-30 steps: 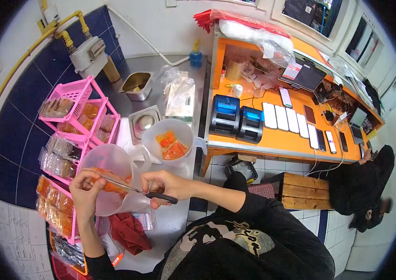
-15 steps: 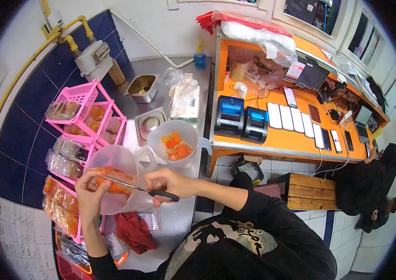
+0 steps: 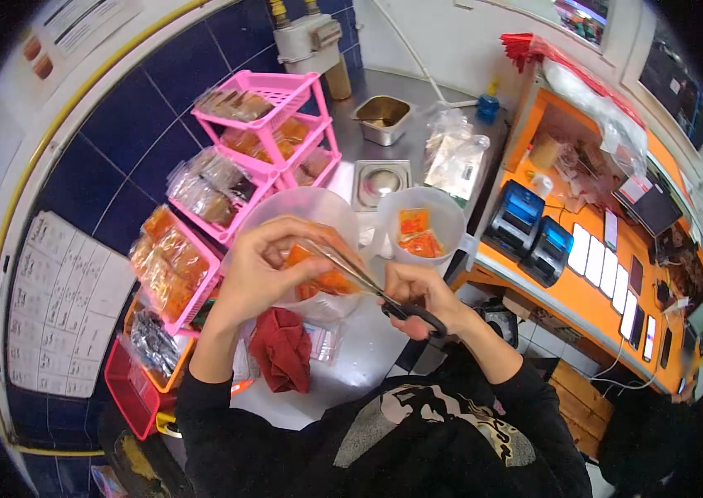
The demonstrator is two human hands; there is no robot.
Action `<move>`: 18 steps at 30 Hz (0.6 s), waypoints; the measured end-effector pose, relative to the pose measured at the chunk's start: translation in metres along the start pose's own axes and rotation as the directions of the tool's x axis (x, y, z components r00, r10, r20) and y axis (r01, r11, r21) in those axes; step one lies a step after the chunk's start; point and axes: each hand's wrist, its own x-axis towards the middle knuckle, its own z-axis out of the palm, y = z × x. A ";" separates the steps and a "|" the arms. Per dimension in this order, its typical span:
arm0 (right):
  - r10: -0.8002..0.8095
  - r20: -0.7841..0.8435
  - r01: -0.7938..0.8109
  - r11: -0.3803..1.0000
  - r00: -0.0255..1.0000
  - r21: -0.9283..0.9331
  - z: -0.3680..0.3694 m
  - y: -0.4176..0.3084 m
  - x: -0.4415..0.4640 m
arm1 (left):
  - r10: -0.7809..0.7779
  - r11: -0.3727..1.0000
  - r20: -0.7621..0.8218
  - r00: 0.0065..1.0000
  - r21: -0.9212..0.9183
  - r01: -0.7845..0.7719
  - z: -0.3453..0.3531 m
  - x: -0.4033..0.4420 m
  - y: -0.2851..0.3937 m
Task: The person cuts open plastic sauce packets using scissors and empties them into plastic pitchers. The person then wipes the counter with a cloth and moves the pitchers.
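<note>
My left hand (image 3: 264, 270) is closed on a small clear packet with orange contents (image 3: 331, 279), above a large translucent plastic jug (image 3: 330, 206). My right hand (image 3: 426, 300) has its fingers through the black handles of a pair of scissors (image 3: 360, 278). Their blades point up and left across the packet, near my left fingers; whether they touch the plastic I cannot tell. More orange shows low in the large jug, partly hidden by my hands. Beside it, a second translucent jug (image 3: 444, 217) holds several orange packets (image 3: 419, 236).
Pink stacked baskets (image 3: 293, 91) with bagged food stand left. A crumpled red cloth (image 3: 281, 349) lies on the steel counter (image 3: 351, 365) near my body. Metal containers (image 3: 384, 120) sit behind the jugs. At right, an orange desk (image 3: 571, 307) carries several phones and two black-blue printers (image 3: 517, 216).
My view has swung, so the counter and desk appear shifted right and tilted. Both hands look larger and nearer, with the scissors and packet still in them.
</note>
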 end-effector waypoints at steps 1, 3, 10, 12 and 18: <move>0.016 -0.014 -0.016 1.000 1.000 0.025 0.003 -0.007 -0.002 | 0.058 0.998 0.040 0.998 -0.002 -0.058 0.003 0.000 0.003; 0.019 -0.017 -0.020 0.999 1.000 -0.030 0.005 -0.013 -0.007 | 0.067 0.997 0.072 0.995 0.019 -0.069 0.004 -0.005 0.009; 0.048 0.003 -0.048 0.998 0.999 -0.028 0.010 -0.022 -0.027 | 0.051 0.996 0.072 0.996 -0.073 -0.046 0.025 -0.013 0.033; 0.044 0.041 -0.045 0.999 0.998 0.029 0.007 -0.020 -0.034 | 0.040 0.999 0.109 0.993 -0.026 -0.038 0.030 -0.014 0.038; 0.016 0.005 -0.016 1.000 1.000 0.009 0.010 -0.029 -0.057 | -0.041 0.995 0.207 0.977 0.096 0.021 0.045 -0.014 0.051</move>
